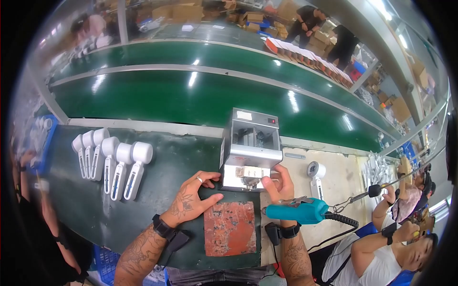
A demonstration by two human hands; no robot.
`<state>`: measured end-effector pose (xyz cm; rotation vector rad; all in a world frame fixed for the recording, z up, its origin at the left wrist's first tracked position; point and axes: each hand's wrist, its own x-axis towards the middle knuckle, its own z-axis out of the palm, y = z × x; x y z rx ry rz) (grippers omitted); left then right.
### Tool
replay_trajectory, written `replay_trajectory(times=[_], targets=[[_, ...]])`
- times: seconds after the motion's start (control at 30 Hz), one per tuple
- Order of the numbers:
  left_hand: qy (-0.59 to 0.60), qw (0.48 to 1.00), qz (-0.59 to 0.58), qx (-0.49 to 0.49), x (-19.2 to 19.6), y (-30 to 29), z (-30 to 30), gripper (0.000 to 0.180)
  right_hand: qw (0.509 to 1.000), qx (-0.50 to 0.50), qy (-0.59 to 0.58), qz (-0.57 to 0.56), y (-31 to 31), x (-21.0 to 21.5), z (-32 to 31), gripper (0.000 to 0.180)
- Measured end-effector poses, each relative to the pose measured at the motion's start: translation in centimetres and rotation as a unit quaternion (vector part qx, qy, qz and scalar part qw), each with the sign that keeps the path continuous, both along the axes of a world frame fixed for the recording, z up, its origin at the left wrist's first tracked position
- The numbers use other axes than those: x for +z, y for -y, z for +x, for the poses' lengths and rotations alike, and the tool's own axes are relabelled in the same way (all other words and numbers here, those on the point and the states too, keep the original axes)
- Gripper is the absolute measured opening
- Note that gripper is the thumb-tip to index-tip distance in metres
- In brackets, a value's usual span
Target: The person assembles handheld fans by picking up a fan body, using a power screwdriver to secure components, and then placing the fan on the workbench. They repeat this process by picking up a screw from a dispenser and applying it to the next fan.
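Observation:
A grey box-shaped screw feeder with a see-through window stands in front of me at the bench's far edge. My left hand is at its lower left side, thumb and fingers apart, holding nothing. At the feeder's front right corner is my right hand, with the thumb in front and a finger along the side, gripping the corner. A teal electric screwdriver hangs on its side over my right wrist from a cable. Between my forearms lies a worn reddish-brown plate.
Several white handheld devices with round heads lie in a row on the left. Another white device lies on the right, beyond the screwdriver. A green conveyor belt runs behind the bench. A co-worker sits close on the right.

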<state>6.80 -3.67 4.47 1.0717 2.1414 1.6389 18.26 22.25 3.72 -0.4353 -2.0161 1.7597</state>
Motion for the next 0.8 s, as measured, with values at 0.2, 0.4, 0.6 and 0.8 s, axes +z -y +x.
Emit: replay_trajectory(times=[0.2, 0.4, 0.6, 0.8], targets=[[-0.003, 1.000, -0.005, 0.002, 0.16, 0.00, 0.06, 0.051, 0.999, 0.008, -0.008, 0.031, -0.19, -0.29, 0.03, 0.056], [0.004, 1.000, -0.010, -0.002, 0.15, 0.04, 0.04, 0.051, 1.000, 0.006, -0.007, 0.028, -0.14, -0.31, 0.03, 0.057], [0.005, 1.000, -0.007, -0.004, 0.20, -0.03, 0.03, 0.050, 1.000, 0.003, -0.007, 0.028, -0.13, -0.35, 0.03, 0.057], [-0.003, 1.000, -0.004, -0.002, 0.04, -0.05, -0.02, 0.051, 1.000, 0.003, -0.005, 0.023, -0.08, -0.29, 0.01, 0.056]])
